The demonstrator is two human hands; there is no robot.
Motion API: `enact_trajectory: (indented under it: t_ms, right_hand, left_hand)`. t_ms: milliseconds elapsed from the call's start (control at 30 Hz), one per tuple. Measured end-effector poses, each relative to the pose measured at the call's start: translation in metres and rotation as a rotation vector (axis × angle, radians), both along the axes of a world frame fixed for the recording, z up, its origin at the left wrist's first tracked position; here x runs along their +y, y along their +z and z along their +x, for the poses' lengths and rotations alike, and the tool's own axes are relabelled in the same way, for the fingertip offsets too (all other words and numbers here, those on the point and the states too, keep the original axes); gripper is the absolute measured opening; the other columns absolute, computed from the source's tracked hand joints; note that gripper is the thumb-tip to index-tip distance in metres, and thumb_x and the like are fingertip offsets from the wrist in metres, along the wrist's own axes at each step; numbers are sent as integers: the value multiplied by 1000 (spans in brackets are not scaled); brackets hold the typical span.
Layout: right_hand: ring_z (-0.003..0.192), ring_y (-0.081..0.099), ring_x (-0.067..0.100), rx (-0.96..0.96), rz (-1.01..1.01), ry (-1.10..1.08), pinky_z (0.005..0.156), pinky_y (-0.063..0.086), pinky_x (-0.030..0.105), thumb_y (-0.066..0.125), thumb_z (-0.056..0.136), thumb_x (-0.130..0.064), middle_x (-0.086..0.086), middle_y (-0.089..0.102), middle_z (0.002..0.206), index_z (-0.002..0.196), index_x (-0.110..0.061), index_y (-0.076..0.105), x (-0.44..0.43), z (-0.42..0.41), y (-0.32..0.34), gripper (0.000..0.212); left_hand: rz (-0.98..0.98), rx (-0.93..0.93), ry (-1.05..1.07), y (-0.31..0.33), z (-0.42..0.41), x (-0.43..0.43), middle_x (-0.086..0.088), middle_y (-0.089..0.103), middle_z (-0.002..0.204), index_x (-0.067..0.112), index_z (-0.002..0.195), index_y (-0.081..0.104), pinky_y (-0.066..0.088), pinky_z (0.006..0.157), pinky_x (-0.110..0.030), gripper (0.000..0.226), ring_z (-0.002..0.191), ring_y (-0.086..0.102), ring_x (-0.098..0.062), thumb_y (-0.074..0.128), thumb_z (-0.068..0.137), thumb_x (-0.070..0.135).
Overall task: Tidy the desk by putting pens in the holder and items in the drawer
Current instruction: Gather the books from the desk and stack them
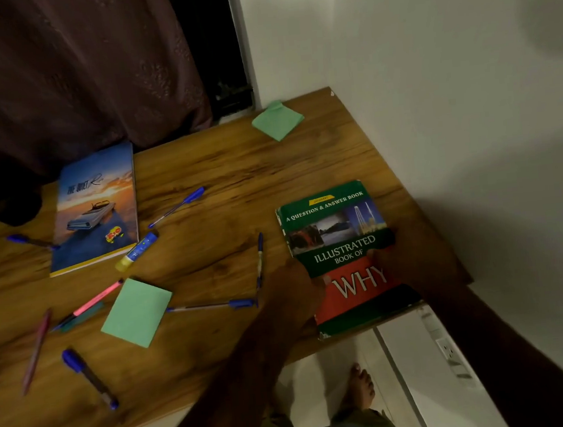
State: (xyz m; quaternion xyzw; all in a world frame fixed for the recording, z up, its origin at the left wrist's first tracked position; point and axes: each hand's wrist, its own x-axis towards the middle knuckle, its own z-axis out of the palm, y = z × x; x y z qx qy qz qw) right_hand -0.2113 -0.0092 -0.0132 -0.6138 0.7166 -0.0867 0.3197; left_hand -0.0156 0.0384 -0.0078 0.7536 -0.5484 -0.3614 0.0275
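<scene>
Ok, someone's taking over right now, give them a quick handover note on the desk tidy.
Left hand is on the left edge of the Why book, right hand on its right edge; too dark to read either grip. The book overhangs the near edge of the desk.
Loose on it: notebook, glue stick, near green pad, far green pad, several pens, among them the pink pen.
Done: nothing visibly put away. Left: everything. Holder and drawer are out of view.
</scene>
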Motion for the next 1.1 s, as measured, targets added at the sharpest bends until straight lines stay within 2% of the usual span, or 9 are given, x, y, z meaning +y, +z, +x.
enact_trajectory:
  t_ms: [67, 167, 333, 500, 600, 700, 800, 933, 1100]
  right_hand:
    - [114, 62, 31, 233, -56, 27, 100, 50, 53, 73, 80, -50, 8, 59, 129, 128, -23, 49, -1, 6, 7, 60]
    - [129, 49, 35, 227, -108, 104, 106, 42, 55, 69, 84, -49, 12, 46, 142, 137, -23, 40, -5, 24, 35, 66]
    - [126, 49, 26, 143, -127, 282, 100, 41, 40, 65, 91, -43, 6, 50, 137, 137, -25, 47, -20, 72, 69, 52]
    - [128, 47, 29, 92, -123, 411, 108, 38, 50, 65, 88, -46, 4, 49, 136, 136, -27, 49, -35, 138, 73, 54]
    - [128, 49, 28, 35, -146, 491, 108, 38, 53, 64, 86, -47, 2, 49, 137, 135, -30, 49, -43, 175, 77, 54]
    - [130, 47, 25, -2, -153, 564, 108, 37, 46, 64, 87, -46, -1, 50, 139, 135, -32, 50, -49, 213, 79, 52]
    - [130, 48, 24, 17, -174, 639, 105, 39, 41, 66, 86, -45, -1, 53, 136, 134, -33, 52, -53, 255, 78, 51]
    - [124, 55, 27, -21, -153, 665, 105, 44, 46, 71, 81, -46, 3, 58, 132, 130, -29, 56, -58, 316, 74, 54]
    - [121, 58, 29, -58, -107, 672, 98, 49, 39, 72, 86, -32, 9, 60, 131, 133, -15, 55, -66, 387, 67, 53]
  left_hand:
    - [-17, 0, -4, 0, 2, 1, -4, 67, 125, 19, 130, 48, 55, 89, -34, 51, 109, 66, -24, 58, 93, 53]
    - [-73, -75, -17, 3, 15, 2, -5, 65, 123, 17, 124, 51, 50, 85, -35, 46, 109, 63, -24, 52, 96, 53]
    - [-179, -144, 79, 26, 55, -7, -6, 63, 119, 18, 119, 52, 51, 84, -39, 41, 104, 61, -26, 49, 94, 50]
    - [-230, -153, 171, 60, 104, -17, 1, 55, 90, 18, 106, 52, 42, 69, -32, 32, 82, 52, -17, 49, 96, 48]
    - [-271, -178, 244, 69, 139, -18, -9, 65, 99, 16, 106, 57, 48, 76, -36, 35, 94, 62, -29, 53, 93, 48]
    - [-270, -181, 333, 72, 177, -16, -13, 68, 108, 14, 104, 59, 48, 83, -38, 33, 105, 62, -34, 56, 90, 44]
    - [-279, -172, 396, 72, 223, -13, -14, 68, 106, 16, 91, 56, 50, 85, -38, 24, 105, 62, -36, 56, 89, 41]
    - [-284, -184, 468, 68, 285, -12, -17, 68, 109, 12, 103, 63, 50, 85, -40, 30, 105, 63, -39, 58, 87, 38]
    - [-291, -186, 535, 51, 357, -8, -19, 68, 109, 8, 107, 64, 48, 83, -37, 29, 104, 62, -39, 59, 87, 29]
